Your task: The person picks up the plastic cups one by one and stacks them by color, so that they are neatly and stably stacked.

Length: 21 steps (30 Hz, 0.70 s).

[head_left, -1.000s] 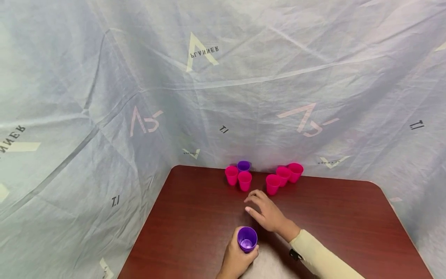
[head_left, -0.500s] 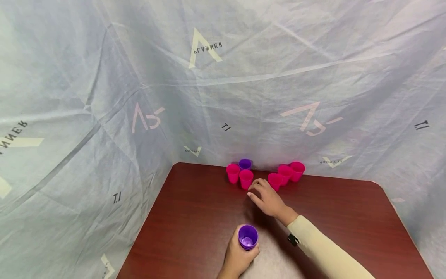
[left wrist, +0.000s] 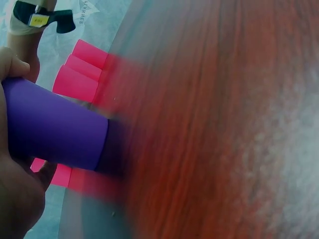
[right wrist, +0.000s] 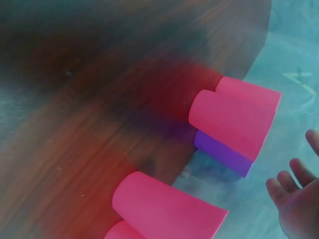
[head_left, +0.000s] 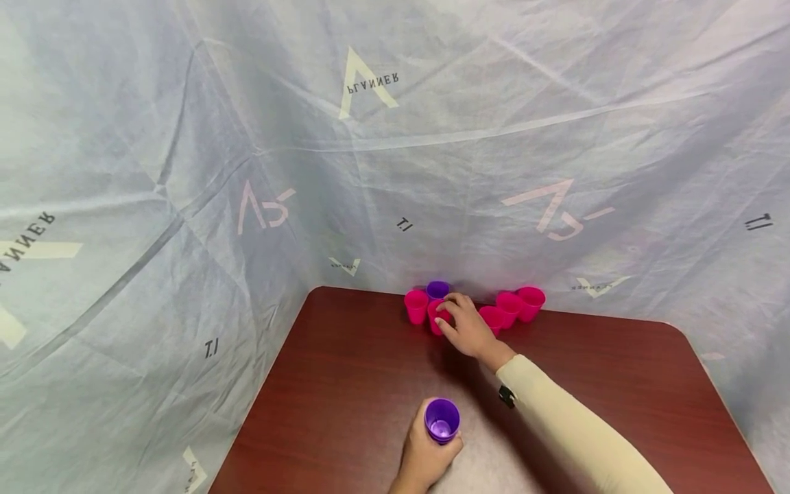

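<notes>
My left hand (head_left: 426,453) grips a purple cup (head_left: 441,420) upright near the table's front, thumb and fingers wrapped round its sides. A second rim shows just under its lip. In the left wrist view, this cup (left wrist: 57,124) hides part of the pink ones behind. My right hand (head_left: 469,333) reaches to the back, overlapping the front pink cup (head_left: 435,322) of the left group. Its loosely bent fingers (right wrist: 301,172) stand apart from the cups in the right wrist view. Beside that front cup are another pink cup (head_left: 416,307) and a purple cup (head_left: 437,290).
Three pink cups (head_left: 509,310) stand in a slanting row just right of my right hand. A grey printed cloth (head_left: 370,199) hangs behind and left of the dark red wooden table (head_left: 333,384). My right sleeve (head_left: 574,418) crosses the table's right half.
My right hand has moved forward, from short of the cups to over the front pink cup of the left group. The left hand keeps its hold on the purple cup, nearly still.
</notes>
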Each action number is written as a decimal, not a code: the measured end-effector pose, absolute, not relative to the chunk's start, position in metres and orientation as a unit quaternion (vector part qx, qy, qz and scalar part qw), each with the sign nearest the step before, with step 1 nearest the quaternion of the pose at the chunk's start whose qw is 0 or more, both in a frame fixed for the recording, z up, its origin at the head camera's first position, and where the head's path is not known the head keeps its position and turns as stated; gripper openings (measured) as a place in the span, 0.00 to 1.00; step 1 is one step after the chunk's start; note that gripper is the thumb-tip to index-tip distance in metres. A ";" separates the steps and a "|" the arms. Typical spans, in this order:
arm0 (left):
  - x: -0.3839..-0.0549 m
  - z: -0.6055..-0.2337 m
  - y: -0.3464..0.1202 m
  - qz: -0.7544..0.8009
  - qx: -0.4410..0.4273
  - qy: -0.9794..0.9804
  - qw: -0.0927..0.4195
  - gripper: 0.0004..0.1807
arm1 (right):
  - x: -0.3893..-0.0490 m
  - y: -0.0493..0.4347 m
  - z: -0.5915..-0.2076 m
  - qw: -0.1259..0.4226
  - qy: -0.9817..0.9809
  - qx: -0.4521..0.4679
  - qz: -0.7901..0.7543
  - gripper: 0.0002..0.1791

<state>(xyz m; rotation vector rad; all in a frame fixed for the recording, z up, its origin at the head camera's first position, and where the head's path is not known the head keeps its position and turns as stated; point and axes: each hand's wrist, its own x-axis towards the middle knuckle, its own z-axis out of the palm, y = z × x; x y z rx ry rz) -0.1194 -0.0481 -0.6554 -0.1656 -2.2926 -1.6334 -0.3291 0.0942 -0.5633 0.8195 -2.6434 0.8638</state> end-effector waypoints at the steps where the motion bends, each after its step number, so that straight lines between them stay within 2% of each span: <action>1: -0.119 -0.656 -0.048 -0.572 -0.057 -0.803 0.160 0.35 | -0.331 0.093 -0.563 0.116 -0.907 0.278 0.294 0.16; 8: -0.121 -0.653 -0.050 -0.576 -0.050 -0.802 0.150 0.35 | -0.350 0.084 -0.559 0.077 -0.920 0.256 0.285 0.20; 21: -0.120 -0.652 -0.048 -0.577 -0.051 -0.802 0.148 0.35 | -0.389 0.075 -0.557 0.048 -0.946 0.213 0.240 0.29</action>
